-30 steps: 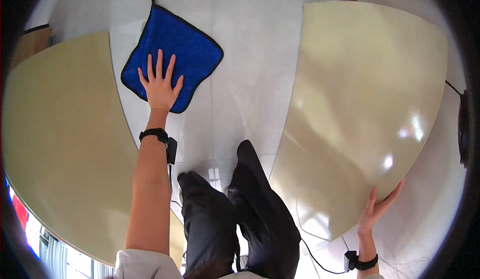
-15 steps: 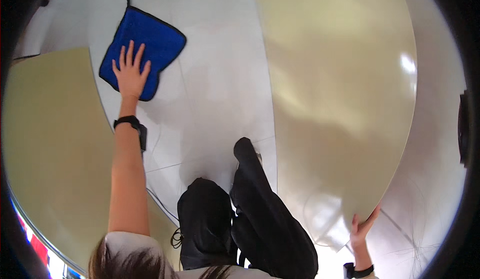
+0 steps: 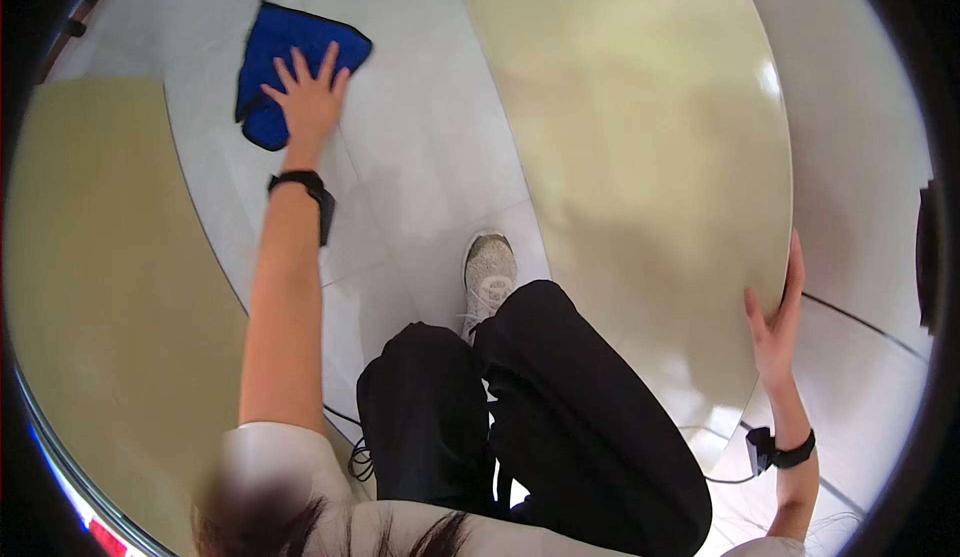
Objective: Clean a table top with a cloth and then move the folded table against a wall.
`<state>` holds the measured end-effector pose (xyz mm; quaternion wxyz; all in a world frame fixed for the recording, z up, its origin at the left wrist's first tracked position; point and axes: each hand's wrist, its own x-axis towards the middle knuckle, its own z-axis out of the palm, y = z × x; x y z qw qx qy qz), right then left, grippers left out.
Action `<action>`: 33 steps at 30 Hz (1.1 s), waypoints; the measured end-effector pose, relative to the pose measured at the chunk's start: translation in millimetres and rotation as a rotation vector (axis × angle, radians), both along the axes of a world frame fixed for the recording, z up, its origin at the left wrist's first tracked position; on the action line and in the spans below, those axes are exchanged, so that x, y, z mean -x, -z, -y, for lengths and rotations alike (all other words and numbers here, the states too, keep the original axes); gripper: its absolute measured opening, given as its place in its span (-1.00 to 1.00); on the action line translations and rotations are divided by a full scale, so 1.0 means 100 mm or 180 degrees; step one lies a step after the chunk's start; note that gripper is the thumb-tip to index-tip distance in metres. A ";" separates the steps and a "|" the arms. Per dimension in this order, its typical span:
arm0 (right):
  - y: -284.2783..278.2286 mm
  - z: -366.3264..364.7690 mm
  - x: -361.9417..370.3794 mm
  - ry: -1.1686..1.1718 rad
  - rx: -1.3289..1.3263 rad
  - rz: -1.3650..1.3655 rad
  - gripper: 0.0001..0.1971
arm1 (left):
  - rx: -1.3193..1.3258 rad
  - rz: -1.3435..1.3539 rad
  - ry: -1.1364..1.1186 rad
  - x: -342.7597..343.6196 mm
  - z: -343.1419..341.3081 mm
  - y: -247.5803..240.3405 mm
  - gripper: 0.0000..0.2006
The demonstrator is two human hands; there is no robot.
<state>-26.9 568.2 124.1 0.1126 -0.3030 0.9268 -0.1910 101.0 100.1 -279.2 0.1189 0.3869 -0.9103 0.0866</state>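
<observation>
A blue cloth with black edging and a small loop [image 3: 280, 42] lies on the white tiled floor at the far left, its near edge bunched up. My left hand [image 3: 308, 102] rests on the cloth's near right part, palm down and fingers spread. A black band [image 3: 310, 195] circles that wrist. To the right, my right hand [image 3: 778, 327] holds the outer edge of a glossy pale yellow panel [image 3: 640, 177]. Its thumb lies over the panel, and its fingers run along the outer side. Another black band [image 3: 780, 450] is on this wrist.
A second yellow panel [image 3: 110, 257] runs along the left. My dark trouser knees [image 3: 425, 397] and a light grey shoe [image 3: 489, 269] are between the panels. A dark cord [image 3: 360, 457] lies beside my left knee. Some dark object [image 3: 928, 257] shows at the right rim.
My left hand has slid right and farther away, bunching the cloth's near side. My right hand has moved farther along the panel edge. A shoe has come into view.
</observation>
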 end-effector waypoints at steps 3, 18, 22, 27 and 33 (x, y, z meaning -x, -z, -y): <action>0.04 -0.01 0.04 -0.0017 -0.0035 -0.0046 -0.28 | -0.0359 -0.0104 0.0397 0.10 -0.75 -0.11 -0.51; 0.02 0.19 0.02 -0.0263 0.0321 -0.0118 -0.36 | -0.1008 0.0117 0.1017 -0.15 -1.85 -0.35 -0.44; -0.01 0.21 0.06 -0.0452 0.0301 -0.0310 -0.37 | -0.1427 0.0574 0.1097 -0.32 -1.94 -0.59 -0.47; 0.04 0.11 0.02 -0.0477 0.0440 -0.0076 -0.36 | -0.0931 0.0210 0.1960 -0.70 -1.74 -0.52 -0.50; 0.04 0.12 -0.13 -0.0307 0.0457 0.0013 -0.35 | -0.0992 -0.0128 0.2159 -0.62 -1.57 -0.38 -0.46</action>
